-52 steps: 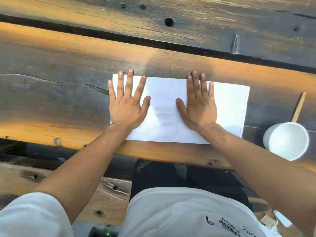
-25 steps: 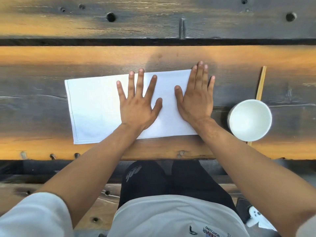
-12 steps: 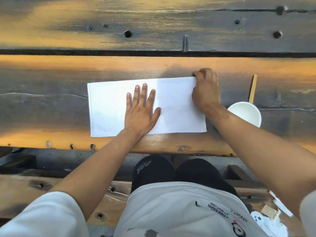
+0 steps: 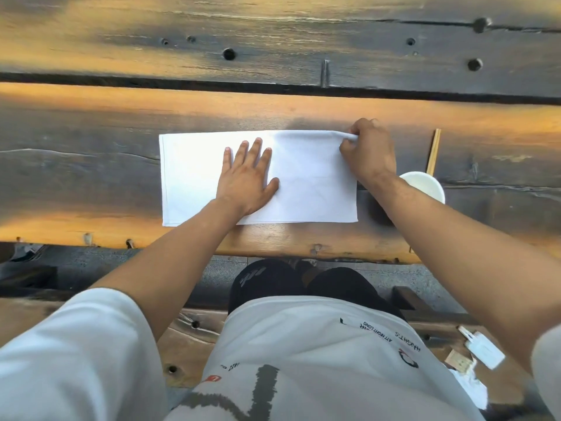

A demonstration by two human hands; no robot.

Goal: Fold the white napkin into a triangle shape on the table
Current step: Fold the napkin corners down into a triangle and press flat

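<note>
The left hand (image 4: 246, 178) lies flat on the white napkin (image 4: 306, 183), palm down with its fingers straight and slightly spread, pressing the cloth near its middle. The right hand (image 4: 367, 150) is at the napkin's far right corner, its fingers curled and its thumb and fingertips pinching that corner, which is lifted a little off the wood and bunched into a small roll. The napkin itself is a long rectangle lying flat on the wooden table (image 4: 91, 165), its near long edge running close to the table's front edge; its left half is bare, and no triangle is formed yet. To the right of the napkin, just past its near right corner and partly hidden behind the right forearm, stands a white bowl (image 4: 425, 185). A pair of wooden chopsticks (image 4: 433, 151) lies beyond the bowl, farther from the person than the bowl and to the right of the napkin's pinched corner. Below the napkin, past the table's front edge, show the person's dark trousers and white shirt.
</note>
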